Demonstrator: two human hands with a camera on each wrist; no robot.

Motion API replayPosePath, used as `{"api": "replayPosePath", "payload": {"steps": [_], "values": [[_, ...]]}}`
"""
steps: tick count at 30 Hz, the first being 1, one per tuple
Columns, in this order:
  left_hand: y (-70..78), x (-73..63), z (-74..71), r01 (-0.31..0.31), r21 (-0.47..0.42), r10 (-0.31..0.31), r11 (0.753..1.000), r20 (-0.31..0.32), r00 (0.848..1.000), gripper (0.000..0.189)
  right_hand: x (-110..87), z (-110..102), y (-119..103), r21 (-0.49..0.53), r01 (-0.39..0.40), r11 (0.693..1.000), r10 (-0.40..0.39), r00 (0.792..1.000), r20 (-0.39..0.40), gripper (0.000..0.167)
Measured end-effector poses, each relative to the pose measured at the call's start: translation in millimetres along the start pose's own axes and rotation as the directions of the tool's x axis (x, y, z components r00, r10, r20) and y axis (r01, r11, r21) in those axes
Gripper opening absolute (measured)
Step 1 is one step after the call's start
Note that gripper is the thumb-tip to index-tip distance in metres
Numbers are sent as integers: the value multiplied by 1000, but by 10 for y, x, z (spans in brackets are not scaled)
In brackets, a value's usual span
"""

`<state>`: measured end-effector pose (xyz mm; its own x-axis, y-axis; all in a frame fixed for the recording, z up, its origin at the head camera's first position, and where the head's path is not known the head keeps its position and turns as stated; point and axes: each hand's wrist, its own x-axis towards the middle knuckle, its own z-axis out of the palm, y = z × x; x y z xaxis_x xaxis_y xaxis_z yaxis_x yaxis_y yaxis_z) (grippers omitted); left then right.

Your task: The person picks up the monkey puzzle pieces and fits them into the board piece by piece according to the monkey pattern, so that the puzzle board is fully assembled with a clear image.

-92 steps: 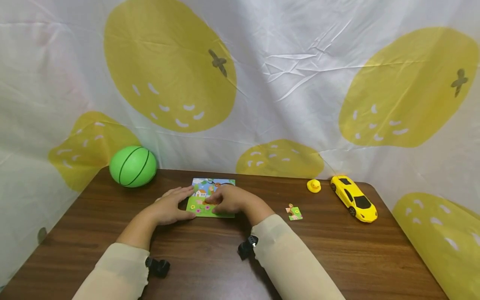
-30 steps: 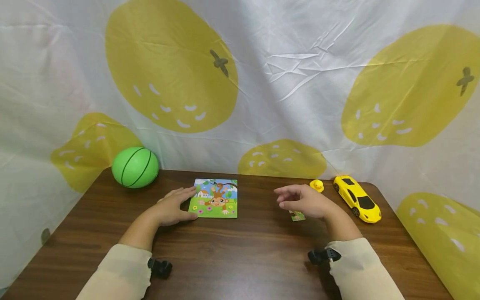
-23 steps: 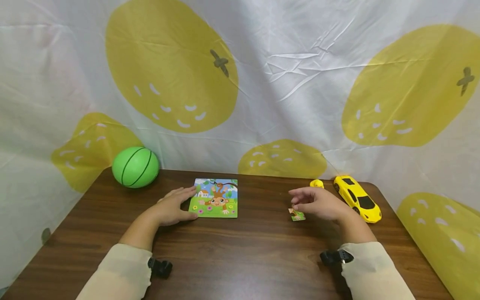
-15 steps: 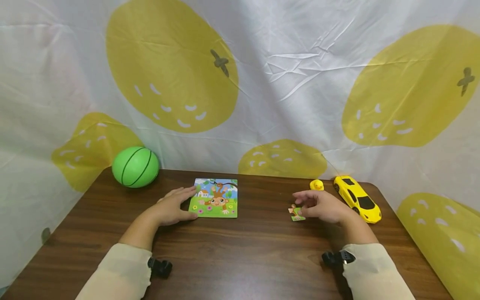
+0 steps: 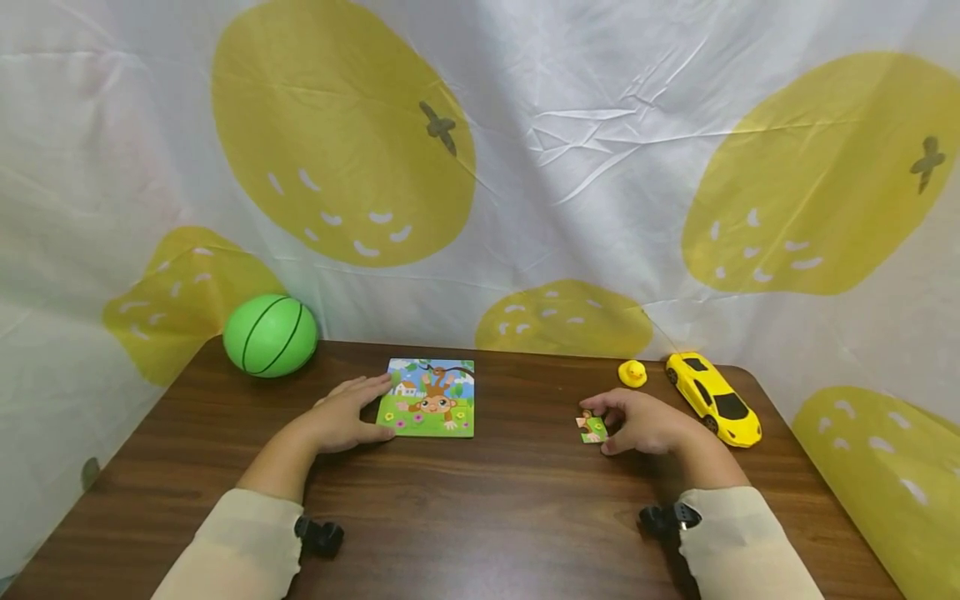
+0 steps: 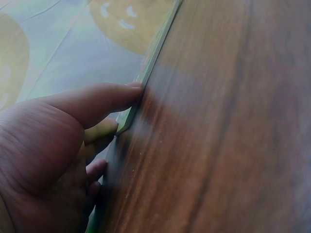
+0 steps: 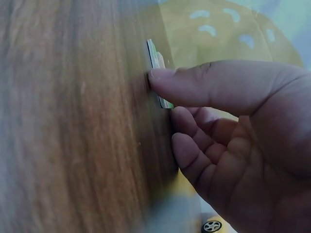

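My left hand (image 5: 341, 417) rests at the left side of a square monkey puzzle board (image 5: 461, 392), thumb at its near left corner and fingertips at its left edge. In the left wrist view the left thumb (image 6: 107, 102) touches the board's thin edge. My right hand (image 5: 637, 421) pinches a small loose puzzle piece (image 5: 592, 429) by its edges, index finger at the far side and thumb at the near side. The piece lies at table level, its right part hidden by the hand. In the right wrist view the right thumb (image 7: 194, 87) lies against the piece (image 7: 158, 63).
A yellow rubber duck (image 5: 632, 374) and a yellow toy car (image 5: 712, 398) stand just beyond the right hand. At the back left of the brown table (image 5: 450, 517) sits a green ball (image 5: 271, 335). A white curtain (image 5: 570, 167) with yellow fruit prints hangs behind.
My right hand has left the puzzle board, moved right to the loose piece and closed finger and thumb on its edges. The left hand stays at the board.
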<state>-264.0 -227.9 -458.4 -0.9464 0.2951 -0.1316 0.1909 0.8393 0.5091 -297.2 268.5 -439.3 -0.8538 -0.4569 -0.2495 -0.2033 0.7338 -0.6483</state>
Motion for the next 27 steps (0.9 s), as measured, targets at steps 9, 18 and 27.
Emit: {"api": "replayPosePath", "payload": {"steps": [9,18,27], "values": [[-27,9,23,8,2,-8,1000,9,1000,92,14,21,-30,-47,-57,997,55,998,-29,65],[-5,3,21,0,1,0,1000,2,1000,91,32,29,-49,-78,-39,996,34,997,-67,59],[4,-8,8,-10,3,10,1000,-1,1000,91,152,141,-303,-60,114,992,-119,989,-87,49]]}}
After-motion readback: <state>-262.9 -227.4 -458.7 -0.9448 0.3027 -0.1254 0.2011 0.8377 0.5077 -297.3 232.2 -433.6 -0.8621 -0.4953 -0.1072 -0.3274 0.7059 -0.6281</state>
